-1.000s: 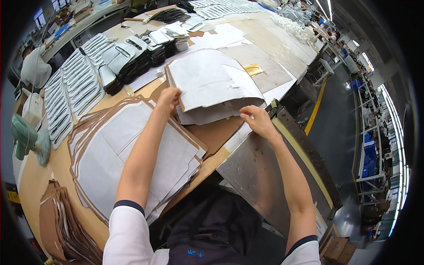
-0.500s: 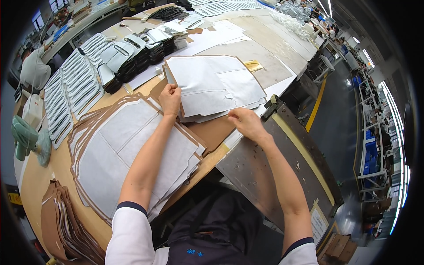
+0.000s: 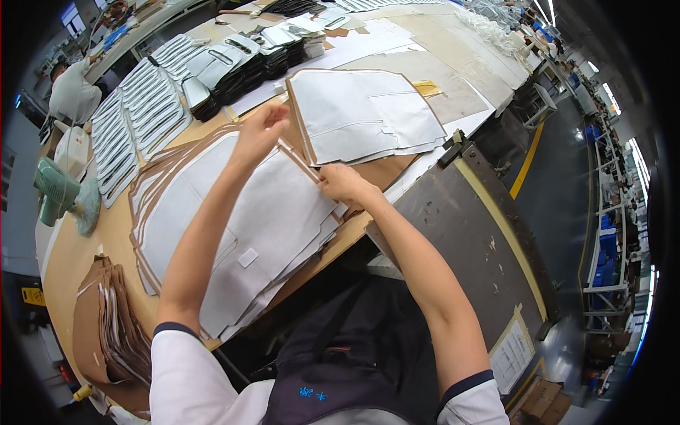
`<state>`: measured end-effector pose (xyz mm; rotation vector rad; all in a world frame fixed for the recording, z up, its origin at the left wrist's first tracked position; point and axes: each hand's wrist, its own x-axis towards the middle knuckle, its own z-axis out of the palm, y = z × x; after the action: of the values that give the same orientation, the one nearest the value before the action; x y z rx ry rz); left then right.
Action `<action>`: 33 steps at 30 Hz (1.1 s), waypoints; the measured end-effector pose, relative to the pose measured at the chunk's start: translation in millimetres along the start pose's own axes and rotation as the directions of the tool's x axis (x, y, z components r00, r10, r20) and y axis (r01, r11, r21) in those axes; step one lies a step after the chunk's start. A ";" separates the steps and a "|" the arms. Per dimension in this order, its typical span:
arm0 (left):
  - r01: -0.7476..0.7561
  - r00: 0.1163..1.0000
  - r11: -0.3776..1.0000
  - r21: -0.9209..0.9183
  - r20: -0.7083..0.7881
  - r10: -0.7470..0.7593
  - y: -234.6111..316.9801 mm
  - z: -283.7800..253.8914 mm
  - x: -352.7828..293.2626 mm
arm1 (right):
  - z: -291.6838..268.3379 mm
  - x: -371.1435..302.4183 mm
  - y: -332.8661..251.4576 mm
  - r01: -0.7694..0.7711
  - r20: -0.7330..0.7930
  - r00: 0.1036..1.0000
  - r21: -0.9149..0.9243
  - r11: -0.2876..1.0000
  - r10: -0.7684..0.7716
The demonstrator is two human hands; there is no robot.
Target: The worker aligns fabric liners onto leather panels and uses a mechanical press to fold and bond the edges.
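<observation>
Grey fabric panel, brown-edged (image 3: pixel 234 212): long axis spanned between both hands.
Left hand (image 3: pixel 261 133): far corner pinched.
Right hand (image 3: pixel 343 185): near edge gripped, closer in.

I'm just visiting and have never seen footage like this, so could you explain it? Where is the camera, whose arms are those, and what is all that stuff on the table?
There is no machine here. The camera sits on a person's head and looks down, so the two bare arms coming from the lower edge are that person's own. Its wide lens bends straight edges near the rim.

The left hand and the right hand each pinch the upper edge of a big stack of white sheets with brown borders lying on the tan worktable. What exactly the fingers grip is too small to tell.

Beyond the hands lies a second, similar stack. Farther left are rows of narrow grey and white pieces, a green fan, and a pile of brown cut pieces at the near edge. Another person works at the far left.
</observation>
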<state>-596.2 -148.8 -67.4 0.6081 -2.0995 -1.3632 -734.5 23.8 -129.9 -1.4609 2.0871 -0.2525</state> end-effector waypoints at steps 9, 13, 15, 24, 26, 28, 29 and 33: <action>-0.181 0.979 0.731 0.657 0.194 0.068 55.1 -45.9 -268.5 | 21.8 -2.9 -19.2 -0.113 -0.191 0.973 0.082 0.990 0.127; -0.159 0.986 0.679 0.717 0.083 0.143 46.2 -34.8 -287.5 | 22.3 -4.0 -3.5 -0.091 -0.215 0.965 0.250 0.964 0.147; -0.141 0.987 0.677 0.722 0.045 0.157 42.4 -38.1 -292.9 | 20.5 -8.0 -18.5 -0.162 -0.178 0.964 0.190 0.968 0.197; -0.155 0.964 0.689 0.708 -0.042 0.261 41.5 -44.4 -315.4 | -14.8 -47.4 -99.7 0.146 -0.759 0.650 0.184 0.972 0.046; -0.159 0.945 0.710 0.687 -0.102 0.310 45.5 -44.8 -323.1 | -60.2 -84.0 -140.5 0.353 -0.859 0.507 0.142 0.925 -0.062; -0.174 0.919 0.699 0.693 -0.141 0.368 50.0 -50.1 -324.0 | -100.2 -120.6 -165.4 0.494 -0.920 0.386 0.139 0.858 -0.073; -0.166 0.890 0.690 0.704 -0.194 0.412 53.9 -56.1 -323.8 | -119.0 -142.8 -173.7 0.517 -0.944 0.321 0.105 0.850 -0.078; -0.219 0.861 0.735 0.642 -0.227 0.455 100.8 -60.5 -303.1 | -183.1 -255.4 -147.8 0.530 -0.984 0.179 0.087 0.844 -0.011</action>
<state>-338.3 42.6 -17.1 0.6138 -2.1587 -0.3095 -656.4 168.6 175.9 -1.5127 2.2353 -2.2007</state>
